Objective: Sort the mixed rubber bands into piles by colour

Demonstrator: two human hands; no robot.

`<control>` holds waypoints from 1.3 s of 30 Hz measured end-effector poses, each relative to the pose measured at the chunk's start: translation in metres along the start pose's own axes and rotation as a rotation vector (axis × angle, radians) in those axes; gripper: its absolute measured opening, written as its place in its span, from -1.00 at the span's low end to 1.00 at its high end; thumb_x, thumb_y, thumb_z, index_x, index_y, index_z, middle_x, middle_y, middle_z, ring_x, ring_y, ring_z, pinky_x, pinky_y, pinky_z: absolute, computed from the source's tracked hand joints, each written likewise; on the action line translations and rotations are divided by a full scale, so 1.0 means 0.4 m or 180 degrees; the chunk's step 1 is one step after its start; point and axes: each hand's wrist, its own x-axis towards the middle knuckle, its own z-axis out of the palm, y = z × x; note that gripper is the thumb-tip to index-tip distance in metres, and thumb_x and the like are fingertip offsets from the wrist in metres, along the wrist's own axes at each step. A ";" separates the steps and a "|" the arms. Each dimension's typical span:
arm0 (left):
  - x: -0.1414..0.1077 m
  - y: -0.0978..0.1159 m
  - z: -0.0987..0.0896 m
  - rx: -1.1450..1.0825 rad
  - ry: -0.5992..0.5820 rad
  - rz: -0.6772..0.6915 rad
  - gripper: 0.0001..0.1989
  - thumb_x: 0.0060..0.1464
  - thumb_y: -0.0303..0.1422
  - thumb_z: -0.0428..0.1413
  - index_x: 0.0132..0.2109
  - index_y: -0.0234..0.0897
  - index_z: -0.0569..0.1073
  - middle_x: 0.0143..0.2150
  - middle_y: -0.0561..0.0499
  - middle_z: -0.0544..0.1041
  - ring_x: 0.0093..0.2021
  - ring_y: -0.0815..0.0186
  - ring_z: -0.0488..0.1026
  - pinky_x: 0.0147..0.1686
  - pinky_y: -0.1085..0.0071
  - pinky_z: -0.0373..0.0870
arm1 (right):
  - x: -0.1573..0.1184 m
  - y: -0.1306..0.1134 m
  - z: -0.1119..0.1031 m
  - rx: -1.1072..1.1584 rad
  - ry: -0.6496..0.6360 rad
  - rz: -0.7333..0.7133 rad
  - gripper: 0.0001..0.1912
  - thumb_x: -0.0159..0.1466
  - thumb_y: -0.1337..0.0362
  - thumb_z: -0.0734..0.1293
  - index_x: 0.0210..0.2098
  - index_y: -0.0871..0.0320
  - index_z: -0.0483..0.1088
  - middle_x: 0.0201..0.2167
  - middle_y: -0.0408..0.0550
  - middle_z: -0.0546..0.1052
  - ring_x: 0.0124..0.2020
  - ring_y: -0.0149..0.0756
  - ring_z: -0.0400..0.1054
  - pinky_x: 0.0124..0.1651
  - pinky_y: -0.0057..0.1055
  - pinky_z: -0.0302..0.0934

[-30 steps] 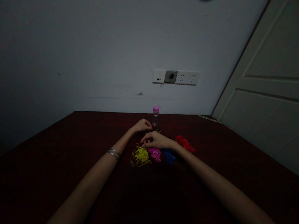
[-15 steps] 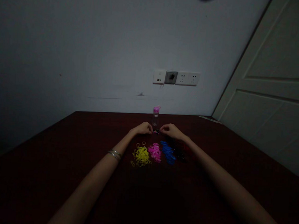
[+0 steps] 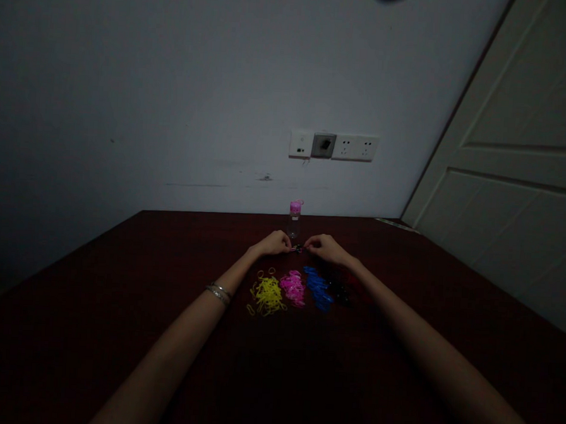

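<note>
Between my two hands, in front of the bottle, sits a small cluster of mixed dark and pink rubber bands (image 3: 297,248). My left hand (image 3: 274,242) is closed in a pinch at the cluster's left side, on what looks like a pink band. From the right, my right hand (image 3: 325,246) pinches at the other side; its fingertips meet the cluster's edge, and the band there is too small to make out clearly. Nearer to me lie heaps of yellow rubber bands (image 3: 268,295), pink rubber bands (image 3: 293,288), blue rubber bands (image 3: 317,288) and black rubber bands (image 3: 338,289).
A clear bottle with a pink lid (image 3: 294,219) stands upright just behind the cluster. The dark red table (image 3: 191,232) meets a wall with sockets (image 3: 354,148). A white panelled door (image 3: 512,180) is on the right. Reddish bands lie dimly under my right forearm.
My hands have shifted very slightly to the right at the cluster, and the bands between them look a little rearranged. The heaps and bottle stay put.
</note>
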 end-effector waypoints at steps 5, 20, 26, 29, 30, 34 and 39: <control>-0.020 0.020 -0.032 -0.0613 -0.0883 0.0044 -0.81 -0.22 -0.37 0.12 -0.41 -0.40 0.53 -0.64 0.10 0.32 -0.60 0.51 0.14 -0.60 0.55 0.01 | -0.007 -0.014 0.011 -0.0215 0.0018 -0.0023 -0.77 0.09 0.37 0.23 -0.29 0.19 0.47 -0.32 -0.02 0.51 -0.30 -0.31 0.36 -0.20 -0.45 0.18; -0.020 0.028 -0.013 -0.0852 -0.1276 0.0041 -0.79 -0.26 -0.39 0.15 -0.38 -0.38 0.52 -0.59 0.08 0.41 -0.60 0.51 0.17 -0.59 0.55 0.02 | -0.025 -0.073 0.043 -0.0843 -0.0026 0.0140 -0.77 0.17 0.23 0.22 -0.21 0.10 0.42 -0.20 -0.01 0.43 -0.16 -0.25 0.31 -0.26 -0.46 0.14; -0.020 0.062 0.007 -0.0593 -0.1331 0.0107 -0.86 -0.26 -0.43 0.14 -0.44 -0.37 0.52 -0.63 0.10 0.38 -0.60 0.50 0.19 -0.59 0.54 0.04 | -0.028 -0.087 0.045 -0.0977 -0.0001 0.0187 -0.79 0.20 0.23 0.19 -0.25 0.10 0.41 -0.22 -0.02 0.41 -0.17 -0.25 0.29 -0.30 -0.47 0.11; -0.018 0.060 0.008 -0.0579 -0.1308 0.0110 -0.87 -0.26 -0.43 0.15 -0.45 -0.38 0.52 -0.63 0.09 0.39 -0.59 0.49 0.21 -0.57 0.54 0.05 | -0.029 -0.086 0.049 -0.1027 0.0056 0.0166 -0.80 0.20 0.22 0.18 -0.28 0.11 0.41 -0.25 -0.02 0.41 -0.19 -0.25 0.30 -0.31 -0.46 0.11; -0.018 0.058 0.007 -0.0599 -0.1286 0.0100 -0.87 -0.26 -0.42 0.16 -0.45 -0.38 0.52 -0.63 0.09 0.39 -0.59 0.49 0.20 -0.57 0.54 0.05 | -0.028 -0.085 0.050 -0.1027 0.0068 0.0167 -0.80 0.20 0.22 0.18 -0.29 0.11 0.40 -0.25 -0.02 0.41 -0.20 -0.25 0.30 -0.31 -0.46 0.11; -0.018 0.053 0.002 -0.0685 -0.1111 0.0081 -0.82 -0.26 -0.34 0.18 -0.47 -0.41 0.51 -0.66 0.10 0.33 -0.61 0.49 0.15 -0.58 0.53 0.03 | -0.024 -0.073 0.047 -0.0925 0.0061 0.0103 -0.82 0.18 0.25 0.20 -0.33 0.13 0.41 -0.27 -0.01 0.43 -0.19 -0.25 0.29 -0.28 -0.46 0.12; -0.012 0.043 -0.018 -0.0727 -0.0716 0.0041 -0.74 -0.27 -0.26 0.20 -0.50 -0.43 0.48 -0.67 0.11 0.29 -0.61 0.50 0.14 -0.58 0.52 0.02 | -0.011 -0.045 0.023 -0.0300 0.0055 -0.0152 -0.83 0.14 0.30 0.23 -0.35 0.20 0.43 -0.31 -0.01 0.46 -0.27 -0.32 0.32 -0.20 -0.44 0.15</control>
